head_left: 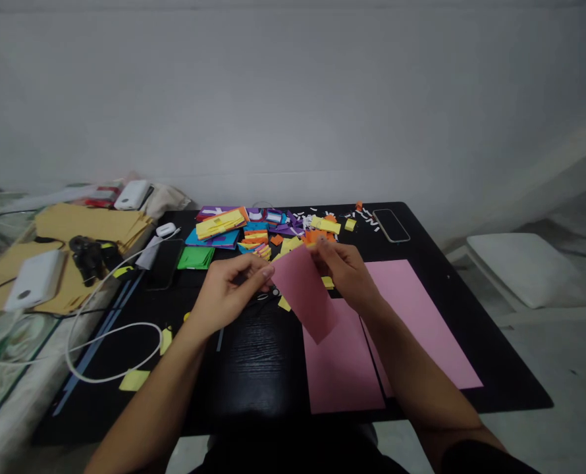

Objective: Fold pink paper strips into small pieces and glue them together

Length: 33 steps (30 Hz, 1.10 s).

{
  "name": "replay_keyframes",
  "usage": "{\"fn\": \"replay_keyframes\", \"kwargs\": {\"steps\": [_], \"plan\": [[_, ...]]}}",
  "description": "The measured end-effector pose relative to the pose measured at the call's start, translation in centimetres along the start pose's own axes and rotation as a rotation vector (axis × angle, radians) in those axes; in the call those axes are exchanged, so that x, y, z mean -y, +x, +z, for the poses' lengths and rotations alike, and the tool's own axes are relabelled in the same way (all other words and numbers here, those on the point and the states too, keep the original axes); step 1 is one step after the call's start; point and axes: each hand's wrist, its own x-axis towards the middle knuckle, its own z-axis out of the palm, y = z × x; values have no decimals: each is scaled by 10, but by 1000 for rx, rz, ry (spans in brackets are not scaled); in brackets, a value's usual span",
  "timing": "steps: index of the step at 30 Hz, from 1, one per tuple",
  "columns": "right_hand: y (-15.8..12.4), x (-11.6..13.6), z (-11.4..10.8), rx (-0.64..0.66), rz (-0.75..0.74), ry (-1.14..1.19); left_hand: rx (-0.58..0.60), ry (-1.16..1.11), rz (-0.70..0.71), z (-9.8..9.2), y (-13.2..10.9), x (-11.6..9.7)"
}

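Note:
A small rectangle of pink paper [305, 293] hangs tilted above the table between my two hands. My left hand [238, 286] pinches its left upper edge between thumb and fingers. At its upper right corner, my right hand [342, 266] is closed on the same paper. Below and to the right lie two larger pink sheets [345, 375], [416, 322] side by side, partly behind my right forearm. Just under my left hand, the handle of what looks like a pair of scissors [275, 291] shows, mostly hidden.
Behind my hands lie folded yellow paper [218, 224], green paper [195, 258] and scattered scraps [303, 224]. A phone [391, 226] rests at the back right, a dark one [164, 264] at left. A white cable [112, 380] loops over the left side. A white stool [520, 270] stands right.

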Motion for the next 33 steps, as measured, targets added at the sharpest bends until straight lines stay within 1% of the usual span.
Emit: {"fn": "replay_keyframes", "kwargs": {"steps": [3,5,7,10,13,15,16,18,20,22,25,27,28,30,33], "plan": [[-4,-2,-4,111,45,-51,-74,-76,-100,3,-15,5],[-9,-6,-5,151,63,-95,-82,-83,-152,4,-28,10],[-16,-12,-3,201,93,-114,-44,-87,-199,5,-41,16],[-29,-26,6,311,133,-149,14,-84,-265,9,-57,24],[-43,-39,20,421,155,-211,62,-77,-295,19,-69,31],[-50,-47,27,480,183,-246,98,-29,-301,26,-76,36],[-53,-49,28,505,202,-257,104,-6,-307,29,-80,38],[-59,-54,25,535,237,-277,76,14,-332,30,-88,44],[-63,-58,12,547,269,-315,13,14,-362,28,-98,51],[-67,-63,-7,552,301,-380,-46,33,-383,24,-107,58],[-73,-69,-37,573,371,-418,-89,124,-402,22,-118,69],[-77,-72,-52,560,426,-426,-104,184,-415,24,-122,74],[-79,-73,-56,535,428,-463,-113,210,-421,26,-123,76],[-83,-75,-59,446,381,-602,-124,266,-425,29,-124,78],[-93,-79,-50,264,250,-814,-127,361,-415,32,-124,78]]}}
